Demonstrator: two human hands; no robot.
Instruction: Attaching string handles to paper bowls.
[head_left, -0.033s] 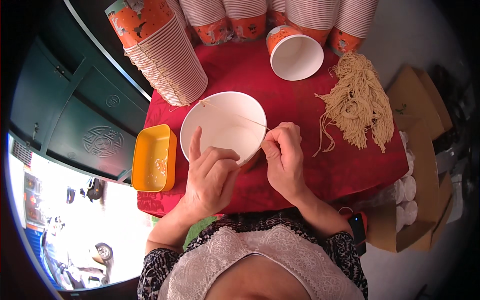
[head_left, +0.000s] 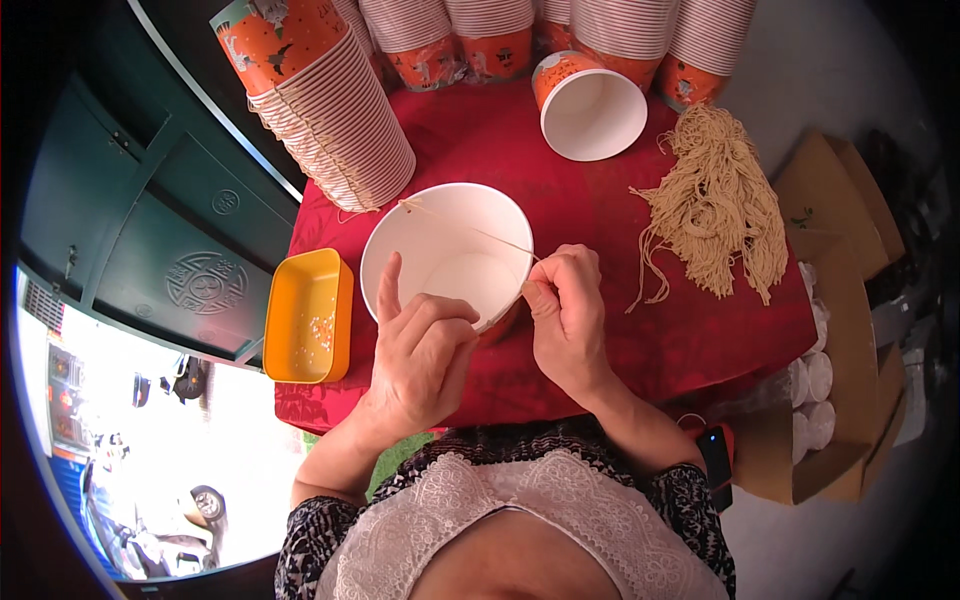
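Observation:
In front of me stands a white-lined paper bucket (head_left: 440, 225), its open mouth facing up. A thin beige cord (head_left: 500, 241) crosses that mouth from a hole near the far left rim to the right side. My right hand (head_left: 572, 315) is closed at the right rim, pinching the cord between thumb and fingers. At the near rim, my left hand (head_left: 422, 350) has its index finger raised and the other fingers curled on the bucket's edge. What lies under those curled fingertips is partly hidden.
A yellow tray (head_left: 341, 320) with small bits inside sits left on the red-covered table (head_left: 660, 350). A tall bucket stack (head_left: 330, 120) leans behind it. Another bucket (head_left: 595, 115) lies tipped at the back, near a beige cord bundle (head_left: 715, 200). Cardboard boxes (head_left: 850, 370) stand right.

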